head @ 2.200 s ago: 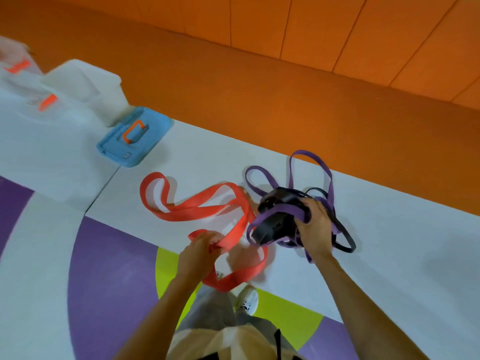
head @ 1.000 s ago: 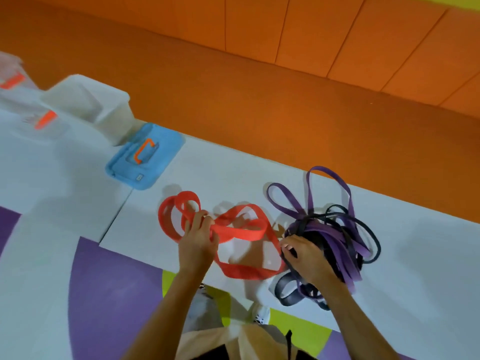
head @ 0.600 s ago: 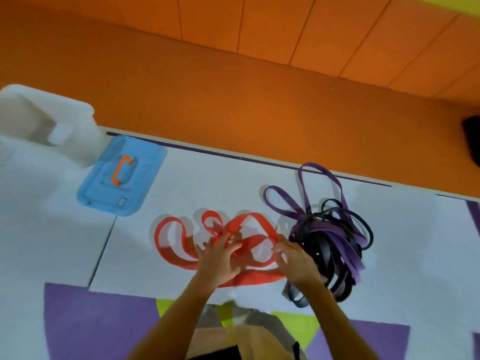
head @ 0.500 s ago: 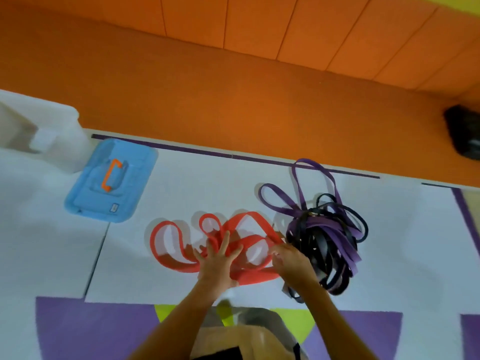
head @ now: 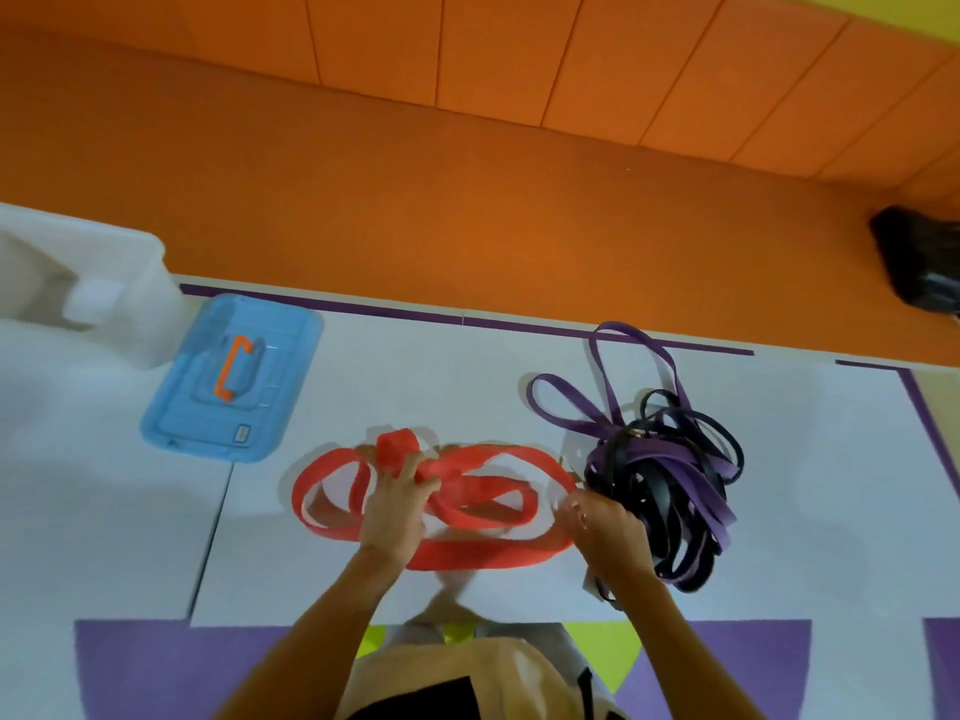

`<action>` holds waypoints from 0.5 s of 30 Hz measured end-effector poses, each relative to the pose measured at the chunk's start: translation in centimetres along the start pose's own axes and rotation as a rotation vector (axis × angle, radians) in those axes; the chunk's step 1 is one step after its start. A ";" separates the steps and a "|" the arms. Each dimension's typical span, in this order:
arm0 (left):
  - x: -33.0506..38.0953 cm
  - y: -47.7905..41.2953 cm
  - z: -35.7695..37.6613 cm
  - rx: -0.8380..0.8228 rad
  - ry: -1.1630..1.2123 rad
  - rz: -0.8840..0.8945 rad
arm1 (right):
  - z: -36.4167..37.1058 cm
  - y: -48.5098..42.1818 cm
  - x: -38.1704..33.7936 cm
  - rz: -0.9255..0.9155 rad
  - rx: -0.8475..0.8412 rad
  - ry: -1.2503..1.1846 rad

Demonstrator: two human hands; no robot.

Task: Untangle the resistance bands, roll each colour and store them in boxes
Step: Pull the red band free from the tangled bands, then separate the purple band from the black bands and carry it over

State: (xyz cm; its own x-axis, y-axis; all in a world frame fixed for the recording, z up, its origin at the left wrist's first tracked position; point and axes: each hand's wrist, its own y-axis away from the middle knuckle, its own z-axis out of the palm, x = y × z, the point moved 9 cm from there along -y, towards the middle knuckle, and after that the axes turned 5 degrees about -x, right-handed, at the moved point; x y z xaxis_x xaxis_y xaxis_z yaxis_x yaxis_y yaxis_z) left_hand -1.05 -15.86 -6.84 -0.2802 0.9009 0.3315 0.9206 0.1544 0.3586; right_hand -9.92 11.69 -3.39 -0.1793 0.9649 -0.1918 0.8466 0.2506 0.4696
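Red band [head: 483, 556] lies loosely looped on counter [head: 467, 387], long axis left-right. Left hand [head: 397, 506] grip pinches its middle; right hand [head: 605, 522] at its right end, against purple-black tangle [head: 670, 485], grip indeterminate.

the left hand [head: 397, 504], spread flat on the red band [head: 483, 556] half a second ago, now gathers its loops at the middle, with a bunched fold raised above the fingers. the right hand [head: 608, 532] has released the purple-and-black tangle [head: 670, 485], which now lies on the table [head: 441, 387].
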 end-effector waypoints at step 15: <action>0.5 -2.8 -0.4 -0.269 -0.370 -0.371 | -6.8 -1.4 9.2 0.084 0.295 -0.165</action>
State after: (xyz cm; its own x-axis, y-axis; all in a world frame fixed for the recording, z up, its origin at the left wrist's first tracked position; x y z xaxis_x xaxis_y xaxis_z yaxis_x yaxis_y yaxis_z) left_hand -3.92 -15.98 -7.34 -0.4124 0.8955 -0.1673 0.6641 0.4212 0.6177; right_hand -16.19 20.71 0.02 -0.0396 0.9495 -0.3113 0.9677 0.1140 0.2247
